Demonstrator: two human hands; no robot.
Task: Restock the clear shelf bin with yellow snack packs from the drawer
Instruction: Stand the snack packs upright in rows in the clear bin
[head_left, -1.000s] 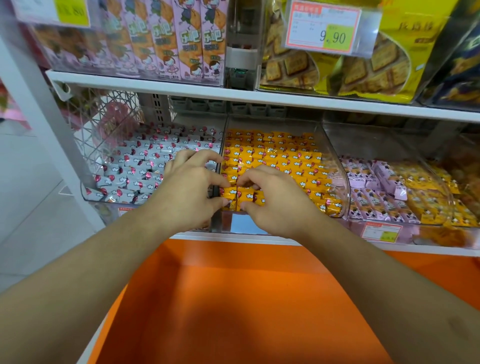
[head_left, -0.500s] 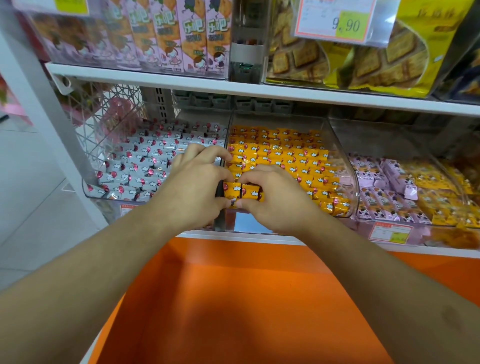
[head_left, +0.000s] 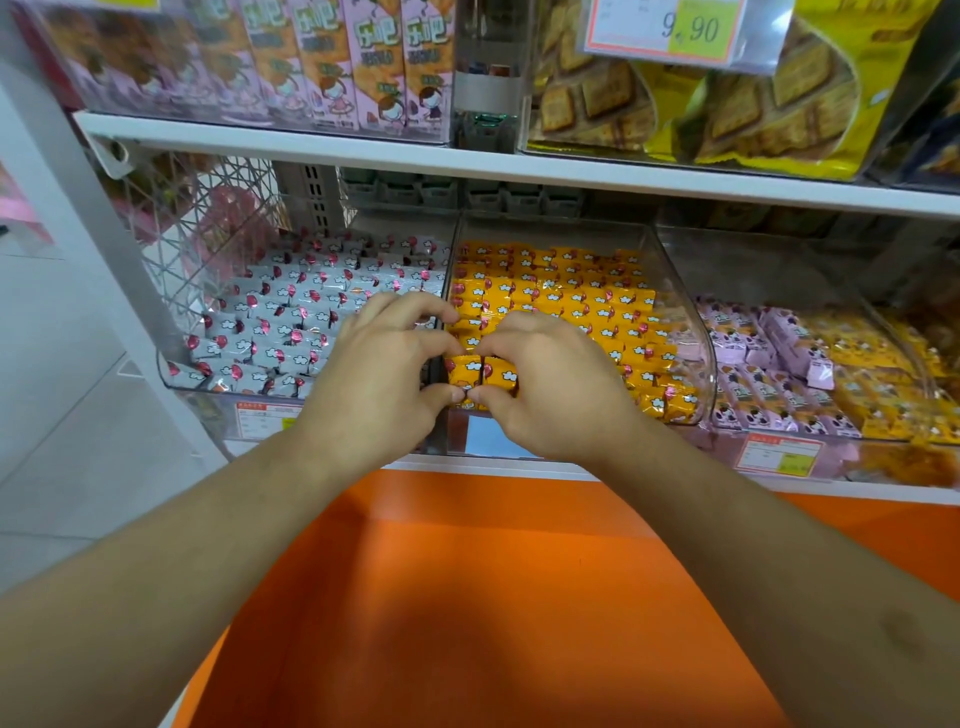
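Two yellow snack packs (head_left: 480, 375) sit side by side, touching, long axes running toward 12 o'clock, at the front left corner of the clear shelf bin (head_left: 691, 332). The left hand (head_left: 382, 374) and the right hand (head_left: 550, 382) each pinch one with closed fingers. Rows of yellow packs fill the bin toward 1 o'clock.

At frame centre, two yellow packs (head_left: 480, 375) are pinched side by side between the left hand (head_left: 382, 371) and the right hand (head_left: 556, 382), at the front left corner of the clear bin (head_left: 698, 338). Rows of yellow packs are seen behind. A bin of grey packs (head_left: 291, 317) lies left; an orange surface (head_left: 467, 597) fills the lower frame.
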